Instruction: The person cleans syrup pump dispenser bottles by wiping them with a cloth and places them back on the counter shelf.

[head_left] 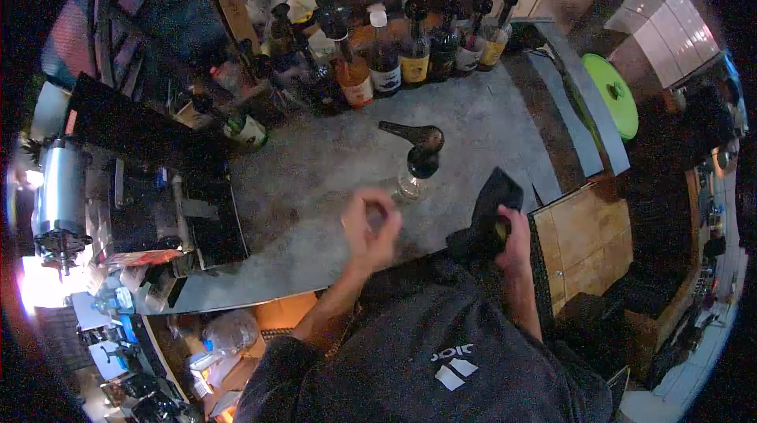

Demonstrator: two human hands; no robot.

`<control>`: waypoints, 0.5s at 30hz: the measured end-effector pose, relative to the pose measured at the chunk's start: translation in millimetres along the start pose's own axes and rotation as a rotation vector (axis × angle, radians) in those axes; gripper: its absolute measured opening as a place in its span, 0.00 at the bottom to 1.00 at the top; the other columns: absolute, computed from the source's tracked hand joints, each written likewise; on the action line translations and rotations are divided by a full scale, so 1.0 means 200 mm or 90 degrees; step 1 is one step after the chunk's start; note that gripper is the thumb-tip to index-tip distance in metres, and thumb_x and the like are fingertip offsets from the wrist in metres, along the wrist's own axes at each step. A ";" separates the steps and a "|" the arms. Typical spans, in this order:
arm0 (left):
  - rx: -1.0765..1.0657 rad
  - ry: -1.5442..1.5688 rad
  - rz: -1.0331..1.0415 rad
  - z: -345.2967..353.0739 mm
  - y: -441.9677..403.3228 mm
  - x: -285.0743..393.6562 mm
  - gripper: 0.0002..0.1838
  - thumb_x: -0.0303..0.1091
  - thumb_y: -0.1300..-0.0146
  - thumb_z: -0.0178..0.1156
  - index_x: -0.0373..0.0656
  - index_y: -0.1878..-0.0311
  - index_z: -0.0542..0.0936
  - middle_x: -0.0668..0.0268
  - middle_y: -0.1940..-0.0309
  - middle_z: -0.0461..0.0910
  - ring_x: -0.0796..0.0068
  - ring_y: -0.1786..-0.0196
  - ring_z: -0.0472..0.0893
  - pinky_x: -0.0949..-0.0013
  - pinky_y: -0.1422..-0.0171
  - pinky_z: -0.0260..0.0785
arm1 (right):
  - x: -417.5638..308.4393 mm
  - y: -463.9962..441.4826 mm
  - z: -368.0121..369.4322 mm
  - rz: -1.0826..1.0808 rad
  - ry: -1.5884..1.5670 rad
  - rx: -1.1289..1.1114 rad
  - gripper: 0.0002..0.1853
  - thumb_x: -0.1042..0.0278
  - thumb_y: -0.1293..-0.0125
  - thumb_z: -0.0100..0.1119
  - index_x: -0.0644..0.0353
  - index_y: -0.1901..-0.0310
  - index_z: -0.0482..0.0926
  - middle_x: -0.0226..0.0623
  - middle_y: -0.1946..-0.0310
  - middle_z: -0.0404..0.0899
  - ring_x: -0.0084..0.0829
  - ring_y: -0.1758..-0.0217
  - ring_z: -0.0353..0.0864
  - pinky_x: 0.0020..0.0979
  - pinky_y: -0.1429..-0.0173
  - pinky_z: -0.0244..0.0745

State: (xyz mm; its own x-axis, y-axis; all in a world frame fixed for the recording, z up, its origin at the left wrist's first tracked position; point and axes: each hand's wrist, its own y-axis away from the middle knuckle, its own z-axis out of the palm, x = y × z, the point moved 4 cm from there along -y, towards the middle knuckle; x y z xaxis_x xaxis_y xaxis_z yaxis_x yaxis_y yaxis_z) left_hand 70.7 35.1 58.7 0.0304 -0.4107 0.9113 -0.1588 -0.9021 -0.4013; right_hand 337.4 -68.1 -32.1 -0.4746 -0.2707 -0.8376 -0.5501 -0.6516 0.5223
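A clear glass bottle (411, 187) with a black pump top (422, 147) stands on the grey counter, its spout pointing left. My left hand (369, 227) is just in front of this bottle, apart from it and blurred. Its fingers curve loosely, leaving a gap to the thumb, and nothing shows between them. At the counter's front edge, my right hand (514, 240) is closed on a black cloth (495, 196) that rises and hangs from the fingers. A small yellow-green patch shows at the right hand's fingers; I cannot make out what it is.
Several syrup bottles, one with a yellow label (414, 68), line the counter's back, many with pumps. A lying bottle (247, 133) is at the back left. A green lid (611, 96) is beyond the right end. A silver cylindrical machine (63, 190) is at far left.
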 end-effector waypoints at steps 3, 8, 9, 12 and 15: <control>0.036 0.048 -0.090 -0.01 -0.16 -0.10 0.06 0.28 0.41 0.53 0.38 0.62 0.74 0.67 0.65 0.75 0.77 0.62 0.71 0.72 0.53 0.65 | -0.26 0.03 0.21 -0.019 -0.063 -0.017 0.14 0.65 0.41 0.60 0.58 0.54 0.77 0.31 0.58 0.76 0.24 0.59 0.75 0.26 0.57 0.71; 0.028 0.208 -0.095 0.10 -0.22 -0.40 0.16 0.37 0.33 0.41 0.37 0.59 0.75 0.66 0.60 0.76 0.75 0.55 0.73 0.71 0.47 0.65 | -0.44 -0.07 0.38 -0.268 0.176 -0.265 0.16 0.64 0.39 0.60 0.61 0.52 0.75 0.30 0.64 0.79 0.21 0.62 0.74 0.25 0.60 0.71; 0.134 0.311 -0.229 0.14 -0.19 -0.51 0.20 0.42 0.31 0.39 0.36 0.57 0.75 0.65 0.58 0.77 0.73 0.54 0.74 0.69 0.46 0.66 | -0.49 -0.05 0.43 -0.338 0.250 -0.324 0.16 0.63 0.39 0.60 0.62 0.52 0.74 0.30 0.67 0.79 0.20 0.63 0.73 0.25 0.60 0.71; 0.095 0.468 -0.268 0.28 -0.27 -0.49 0.28 0.52 0.30 0.36 0.36 0.54 0.76 0.62 0.56 0.79 0.69 0.51 0.77 0.67 0.44 0.67 | -0.64 0.00 0.57 -0.422 0.382 -0.392 0.19 0.65 0.38 0.57 0.63 0.48 0.70 0.44 0.66 0.79 0.38 0.62 0.79 0.33 0.58 0.73; -0.060 0.546 -0.224 0.34 -0.25 -0.40 0.33 0.58 0.30 0.35 0.35 0.53 0.76 0.60 0.58 0.80 0.67 0.53 0.78 0.66 0.45 0.68 | -0.68 0.03 0.64 -0.531 0.523 -0.438 0.25 0.69 0.41 0.56 0.60 0.41 0.64 0.54 0.57 0.75 0.56 0.55 0.76 0.43 0.55 0.74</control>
State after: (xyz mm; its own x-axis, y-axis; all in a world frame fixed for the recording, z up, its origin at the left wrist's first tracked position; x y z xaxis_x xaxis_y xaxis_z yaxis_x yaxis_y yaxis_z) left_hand 144.0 103.8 0.2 -0.6413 0.1562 0.7512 -0.3591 -0.9263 -0.1140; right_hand 310.4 56.5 106.1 0.5047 0.1923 -0.8416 0.0966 -0.9813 -0.1663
